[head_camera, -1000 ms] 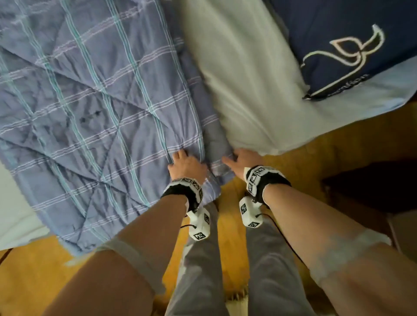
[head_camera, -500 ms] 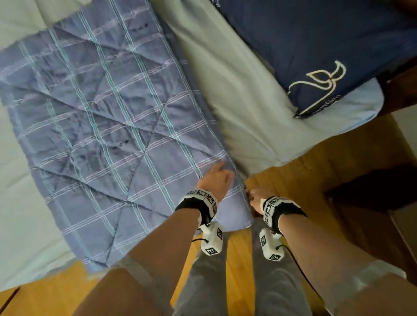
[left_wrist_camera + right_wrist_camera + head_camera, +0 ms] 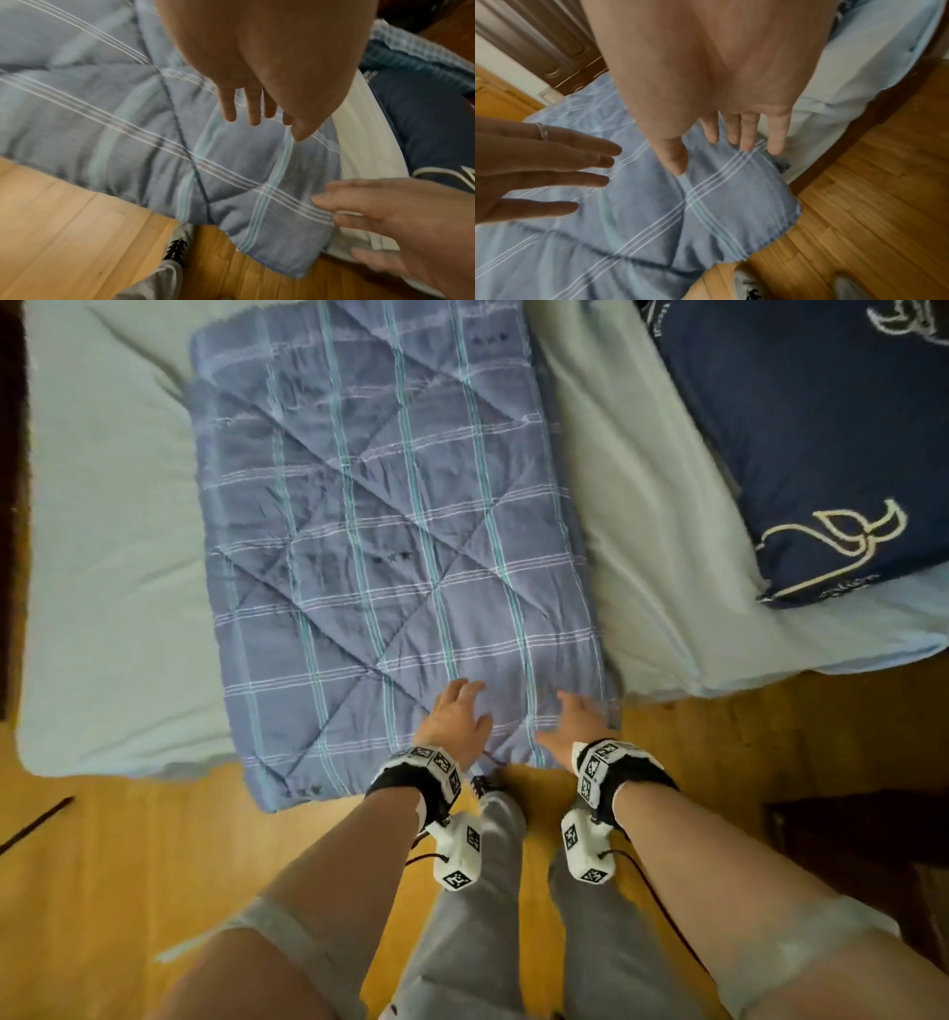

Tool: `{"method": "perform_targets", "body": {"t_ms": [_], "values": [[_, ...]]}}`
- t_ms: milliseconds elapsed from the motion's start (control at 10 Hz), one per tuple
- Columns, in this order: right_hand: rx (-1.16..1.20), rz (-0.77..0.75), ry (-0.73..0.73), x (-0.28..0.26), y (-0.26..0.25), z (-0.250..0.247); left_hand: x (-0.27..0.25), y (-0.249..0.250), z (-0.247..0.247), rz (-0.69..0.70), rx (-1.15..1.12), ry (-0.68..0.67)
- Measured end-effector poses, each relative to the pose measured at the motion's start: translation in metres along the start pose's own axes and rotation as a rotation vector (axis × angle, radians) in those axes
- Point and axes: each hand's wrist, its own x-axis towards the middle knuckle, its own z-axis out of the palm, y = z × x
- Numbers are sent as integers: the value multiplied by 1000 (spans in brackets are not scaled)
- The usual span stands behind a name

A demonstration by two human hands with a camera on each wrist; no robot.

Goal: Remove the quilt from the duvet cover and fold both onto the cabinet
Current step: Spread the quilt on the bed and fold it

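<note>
**Quilt folded on the bed, both hands spread at its near corner**

Quilt (image 3: 390, 557) lay as a folded blue plaid block on the bed (image 3: 113, 588), its near edge hanging a little past the mattress toward the wooden floor (image 3: 128, 865). We judged the step in hand to be the smoothing and squaring of this fold before carrying it to the cabinet, which showed in none of our views.

To do it well, we reckoned on pressing flat with whole palms, not fingertips, and sweeping from the near edge toward 12 o'clock so trapped air left at the far end. The padding looked thick and springy, so a light touch would let the layers puff open again. We also thought the overhanging corner should be tucked level with the rest, or the block could slide off when lifted.

Our left hand (image 3: 454, 721) was spread, fingers straight, over the quilt at its near edge; whether it pressed or only hovered we could not tell. Our right hand (image 3: 577, 721) was likewise spread, gripping nothing, at 3 o'clock from the left and at the quilt's near right corner. The bulk of the quilt stretched away from both hands toward 12 o'clock. A dark blue cloth (image 3: 821, 444), perhaps the duvet cover, lay well apart at 2 o'clock.
</note>
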Motion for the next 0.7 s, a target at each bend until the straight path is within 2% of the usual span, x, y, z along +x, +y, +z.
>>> {"method": "perform_targets", "body": {"t_ms": [100,200,300,400,500,600,700], "values": [[-50,-194,-47,-21,-59,5,-37,-43,-40,-99,42,153],[-283,-350,-62,-33,-124,13,-62,-97,-74,-186,132,209],[-464,-413,-51,-36,-184,35,-73,-162,-97,-266,177,208],[-523,-452,-75,-26,-240,76,-69,-231,-108,-321,157,195],[-492,-350,-272,-14,-257,113,-55,-300,-109,-392,81,140],[-609,-270,-158,-155,-154,109,-35,-363,-97,-458,-71,110],[-590,-247,-125,-175,-174,147,-11,-414,-78,-558,-299,69]]}}
